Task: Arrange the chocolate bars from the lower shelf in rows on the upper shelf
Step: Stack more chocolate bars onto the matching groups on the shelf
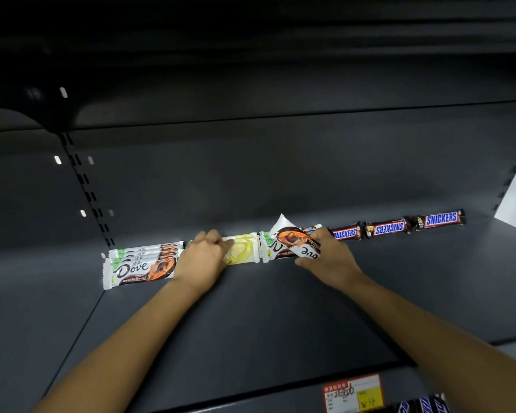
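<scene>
Chocolate bars lie in a line along the back of the dark upper shelf [251,308]. At the left sits a stack of white Dove bars [140,265]. My left hand [204,257] rests on a white and yellow bar [243,248], fingers curled over its left end. My right hand [328,257] grips a tilted white Dove bar [292,238] above other Dove bars lying there. To the right run three brown Snickers bars [389,228] end to end.
A slotted upright [87,186] stands at the back left. A price tag [352,393] hangs on the shelf's front edge. More Snickers bars [423,405] show on the lower shelf at the bottom right.
</scene>
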### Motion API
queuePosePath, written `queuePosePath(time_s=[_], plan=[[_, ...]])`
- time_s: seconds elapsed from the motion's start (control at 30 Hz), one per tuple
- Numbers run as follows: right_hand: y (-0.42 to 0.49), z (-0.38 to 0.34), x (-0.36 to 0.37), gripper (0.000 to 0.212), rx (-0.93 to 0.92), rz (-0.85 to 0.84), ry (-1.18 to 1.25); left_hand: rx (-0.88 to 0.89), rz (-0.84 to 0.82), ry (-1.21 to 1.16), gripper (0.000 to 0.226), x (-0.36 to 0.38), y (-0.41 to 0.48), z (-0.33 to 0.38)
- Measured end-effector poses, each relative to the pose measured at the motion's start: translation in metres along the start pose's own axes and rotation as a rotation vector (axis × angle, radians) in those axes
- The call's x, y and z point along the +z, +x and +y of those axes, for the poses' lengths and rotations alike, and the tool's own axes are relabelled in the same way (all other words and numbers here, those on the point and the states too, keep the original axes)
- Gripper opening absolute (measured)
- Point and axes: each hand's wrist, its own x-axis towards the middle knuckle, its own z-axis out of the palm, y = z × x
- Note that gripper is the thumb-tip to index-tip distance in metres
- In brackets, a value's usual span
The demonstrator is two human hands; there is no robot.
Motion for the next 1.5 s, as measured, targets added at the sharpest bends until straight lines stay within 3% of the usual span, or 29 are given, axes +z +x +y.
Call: queuePosePath(time_s=[0.7,1.0,1.1,1.23,1.4,1.5], plan=[[-0.004,-0.001,0.001,0.054,-0.017,-0.038,-0.048,-0.075,0.042,0.036,0.042,0.002,0.0,0.008],[-0.011,0.0,-0.004,0.059,-0.041,0.0,-0.173,-0.085,0.063,0.059,0.041,0.005,-0.002,0.011],[-0.013,0.004,-0.006,0.061,-0.023,0.035,-0.223,-0.067,0.149,0.04,0.045,0.003,-0.006,0.017],[-0.016,-0.001,-0.009,0.058,-0.038,0.175,-0.237,-0.006,0.255,-0.272,0.041,-0.01,-0.018,0.053],[-0.02,-0.027,0.002,0.05,-0.171,0.201,-0.111,-0.323,0.172,-1.157,0.012,-0.035,-0.021,0.092],[-0.024,-0.044,0.01,0.051,-0.219,0.207,-0.141,-0.403,0.15,-1.4,0.01,-0.038,-0.027,0.087]])
